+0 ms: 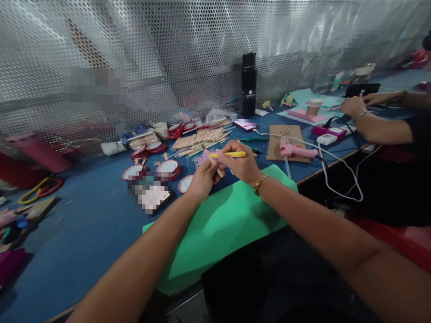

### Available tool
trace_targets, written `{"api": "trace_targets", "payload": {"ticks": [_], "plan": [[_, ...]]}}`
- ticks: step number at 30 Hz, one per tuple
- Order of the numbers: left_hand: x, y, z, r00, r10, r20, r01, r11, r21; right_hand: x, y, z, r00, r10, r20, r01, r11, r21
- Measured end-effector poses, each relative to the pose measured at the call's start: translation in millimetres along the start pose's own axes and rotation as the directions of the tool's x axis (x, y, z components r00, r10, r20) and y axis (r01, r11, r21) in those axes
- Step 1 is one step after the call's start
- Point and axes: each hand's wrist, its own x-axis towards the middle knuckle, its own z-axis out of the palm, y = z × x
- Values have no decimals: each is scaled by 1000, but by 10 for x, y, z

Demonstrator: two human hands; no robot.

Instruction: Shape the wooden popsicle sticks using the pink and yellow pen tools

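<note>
A perforated metal screen (191,52) backs the far edge of the blue tabletop (89,237), whose surface shows in a broad stretch left of the hands. A green sheet (213,237) lies beneath the forearms, reaching the near edge. To the right, a piece of cardboard (273,140) carries a pink glue gun (297,150), which juts past the cardboard's right edge. A pile of wooden sticks (202,137) lies just beyond the hands; white discs (167,168) with red rims crowd their left side. Over the green sheet's far edge, the right hand (242,162) pinches a yellow pen (236,154), and the left hand (201,181) pinches one flat stick (209,155) at the pen's tip; whether they touch, I cannot tell.
</note>
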Motion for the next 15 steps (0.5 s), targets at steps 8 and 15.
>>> {"api": "trace_targets", "payload": {"ticks": [8, 15], "plan": [[-2, -2, 1, 1000, -2, 3, 2, 1000, 6, 3, -6, 4, 1000, 5, -13, -5, 1000, -21], [2, -8, -2, 1000, -6, -12, 7, 1000, 25, 13, -3, -10, 1000, 2, -24, -3, 999, -39]]}}
